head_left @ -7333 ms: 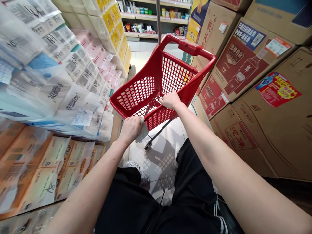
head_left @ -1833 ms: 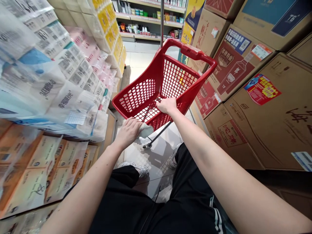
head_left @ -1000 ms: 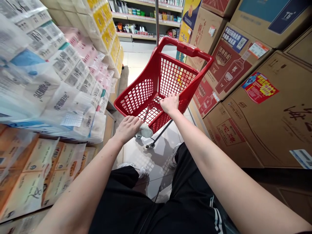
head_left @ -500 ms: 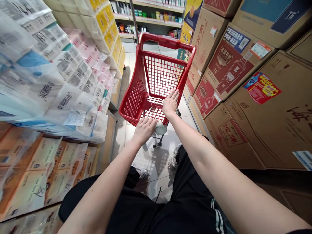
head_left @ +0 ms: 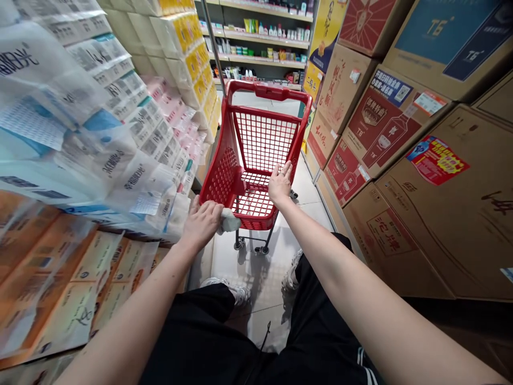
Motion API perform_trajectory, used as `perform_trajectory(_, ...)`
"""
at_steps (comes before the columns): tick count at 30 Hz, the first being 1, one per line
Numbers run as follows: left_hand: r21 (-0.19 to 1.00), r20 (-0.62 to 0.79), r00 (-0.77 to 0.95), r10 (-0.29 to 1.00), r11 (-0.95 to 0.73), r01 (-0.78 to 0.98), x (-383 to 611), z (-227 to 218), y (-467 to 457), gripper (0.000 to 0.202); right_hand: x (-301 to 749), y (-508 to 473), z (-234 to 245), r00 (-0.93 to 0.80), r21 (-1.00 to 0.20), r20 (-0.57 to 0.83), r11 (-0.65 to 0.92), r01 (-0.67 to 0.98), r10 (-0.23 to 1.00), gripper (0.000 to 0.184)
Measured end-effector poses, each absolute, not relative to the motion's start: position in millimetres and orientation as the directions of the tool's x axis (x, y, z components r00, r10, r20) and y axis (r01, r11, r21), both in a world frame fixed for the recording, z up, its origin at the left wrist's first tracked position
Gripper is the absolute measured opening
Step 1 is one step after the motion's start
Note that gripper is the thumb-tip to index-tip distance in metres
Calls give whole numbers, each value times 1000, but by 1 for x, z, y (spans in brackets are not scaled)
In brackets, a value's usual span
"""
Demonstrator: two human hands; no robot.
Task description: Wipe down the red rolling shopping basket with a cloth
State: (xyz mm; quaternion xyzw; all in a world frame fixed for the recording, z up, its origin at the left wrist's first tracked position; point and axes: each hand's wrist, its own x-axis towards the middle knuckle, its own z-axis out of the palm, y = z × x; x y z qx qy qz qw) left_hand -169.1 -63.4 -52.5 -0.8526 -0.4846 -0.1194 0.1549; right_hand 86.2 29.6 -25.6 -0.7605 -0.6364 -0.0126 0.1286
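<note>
A red plastic wheeled shopping basket (head_left: pixel 264 141) stands upright in front of me, with mesh walls and a long handle at its far end. My left hand (head_left: pixel 200 224) is shut on a crumpled white cloth (head_left: pixel 229 220) at the basket's near left corner. My right hand (head_left: pixel 280 183) rests on the near right rim with its fingers spread apart, holding nothing. Nothing shows inside the basket. Its small wheels (head_left: pixel 250 246) touch the floor beneath my hands.
Stacks of plastic-wrapped tissue packs (head_left: pixel 100 133) rise close on the left, and large cardboard cartons (head_left: pixel 385 123) form a wall on the right. A narrow tiled aisle (head_left: pixel 256 272) runs between them towards stocked shelves (head_left: pixel 260 48).
The basket has swung from leaning rightward to straight along the aisle and sits farther ahead. My left hand has shifted towards its left corner with the cloth, and my right hand's fingers have spread.
</note>
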Motion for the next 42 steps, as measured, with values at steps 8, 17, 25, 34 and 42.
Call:
perform_trajectory(8,-155,275,666,694,-652,743,-113,-43,-72,26,89,27,-30,166,-180,208,-129,975,964,58)
perform_trajectory(17,-46,237,640,731,-650,759,-144,-52,-63,28,104,22,-22,139,-207,147,-107,972,979,66)
perform_trajectory(25,-128,260,649,715,-641,757,-171,-48,-53,23,108,22,-23,123,-209,150,-90,974,981,66)
perform_trajectory(34,-162,265,601,754,-580,798,-137,-45,-70,15,125,19,-33,133,-182,244,-89,979,961,60)
perform_trajectory(42,-162,301,537,788,-512,843,-106,-49,-84,23,121,-13,-46,288,-260,215,-230,938,933,66)
